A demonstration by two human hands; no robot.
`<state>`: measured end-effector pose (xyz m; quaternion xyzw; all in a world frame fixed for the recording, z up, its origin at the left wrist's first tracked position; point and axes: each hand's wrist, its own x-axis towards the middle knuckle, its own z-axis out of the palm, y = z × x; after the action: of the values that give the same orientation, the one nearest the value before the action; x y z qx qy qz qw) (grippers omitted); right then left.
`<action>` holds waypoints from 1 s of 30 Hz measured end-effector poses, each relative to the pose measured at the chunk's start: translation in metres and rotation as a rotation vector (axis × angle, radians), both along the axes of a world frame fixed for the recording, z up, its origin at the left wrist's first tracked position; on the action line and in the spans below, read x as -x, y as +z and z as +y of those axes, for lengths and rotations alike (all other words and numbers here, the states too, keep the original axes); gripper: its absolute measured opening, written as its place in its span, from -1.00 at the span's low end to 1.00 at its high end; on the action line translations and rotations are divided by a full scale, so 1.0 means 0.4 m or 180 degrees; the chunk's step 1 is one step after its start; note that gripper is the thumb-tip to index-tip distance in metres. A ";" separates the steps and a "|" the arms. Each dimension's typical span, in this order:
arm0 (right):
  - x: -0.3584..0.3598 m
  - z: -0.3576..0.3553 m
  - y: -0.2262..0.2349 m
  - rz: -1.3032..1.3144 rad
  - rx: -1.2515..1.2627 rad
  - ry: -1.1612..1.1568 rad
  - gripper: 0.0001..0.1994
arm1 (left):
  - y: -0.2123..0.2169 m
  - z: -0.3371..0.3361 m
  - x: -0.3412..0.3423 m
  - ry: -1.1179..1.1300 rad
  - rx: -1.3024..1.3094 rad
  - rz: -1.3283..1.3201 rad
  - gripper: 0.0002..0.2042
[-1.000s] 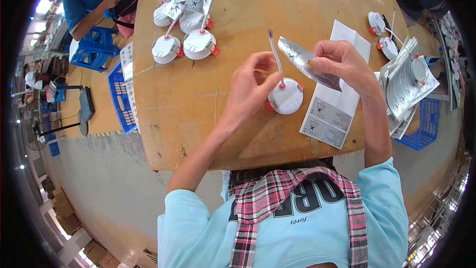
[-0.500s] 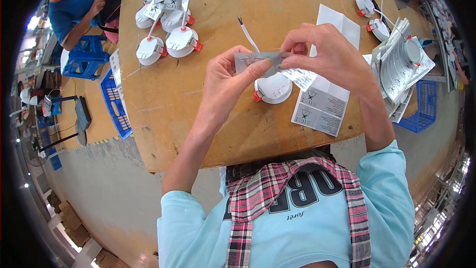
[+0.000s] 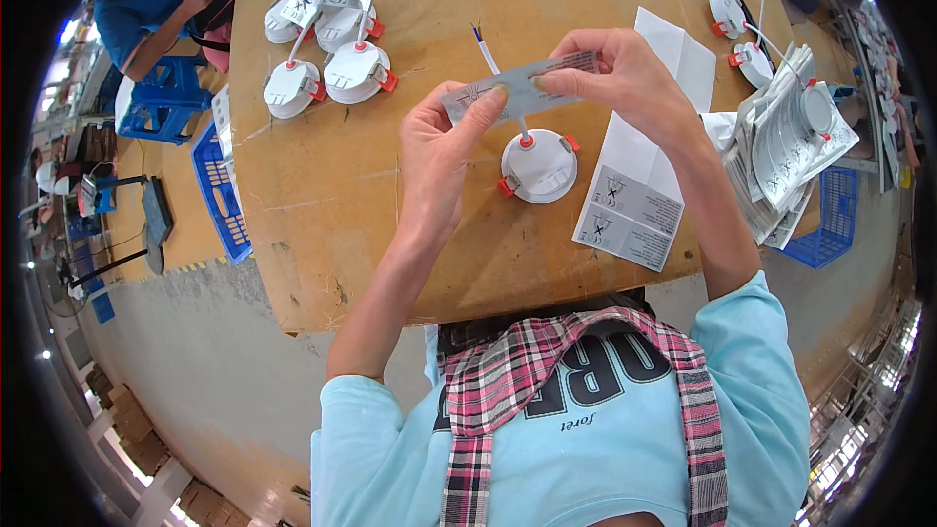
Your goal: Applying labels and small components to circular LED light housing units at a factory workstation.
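Note:
Stretched between my hands is a silver-grey printed label (image 3: 517,91). My left hand (image 3: 441,132) pinches its left end, thumb on top, while my right hand (image 3: 625,78) grips the right end between thumb and fingers. Under the label, a round white downlight (image 3: 540,168) with red clips lies on the table. Its white cable (image 3: 488,57) rises behind the label and ends in bare coloured wires. Right of the lamp, partly beneath my right forearm, lies a sheet of labels (image 3: 630,220) with several grey labels left on white backing.
Several labelled downlights (image 3: 357,70) are grouped at the far left of the brown table (image 3: 390,283). At the right are a stack of label sheets (image 3: 776,156) and more downlights (image 3: 727,13). Blue crates (image 3: 223,197) flank the table. A co-worker (image 3: 156,0) sits at the upper left.
The label, earlier bent between my fingers, is now drawn out flat and tilted up to the right. My hands have moved slightly up, exposing more of the lamp below.

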<state>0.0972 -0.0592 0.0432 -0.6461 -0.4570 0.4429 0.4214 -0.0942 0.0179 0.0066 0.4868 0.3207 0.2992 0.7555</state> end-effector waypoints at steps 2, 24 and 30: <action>0.000 0.010 -0.007 -0.0220 -0.0079 -0.0124 -0.78 | -0.006 -0.003 -0.009 0.0117 -0.0056 -0.0014 -0.87; 0.005 0.050 -0.047 -0.0116 -0.0002 -0.0166 -0.76 | -0.062 0.023 -0.019 0.0267 0.0257 -0.0038 -0.84; 0.006 0.048 -0.048 -0.0068 0.0016 -0.0181 -0.75 | -0.064 0.020 -0.019 0.0196 0.0416 -0.0216 -0.85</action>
<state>0.0946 -0.0401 0.0241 -0.6646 -0.4418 0.4249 0.4273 -0.0864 0.0259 -0.0190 0.4159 0.3285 0.3170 0.7865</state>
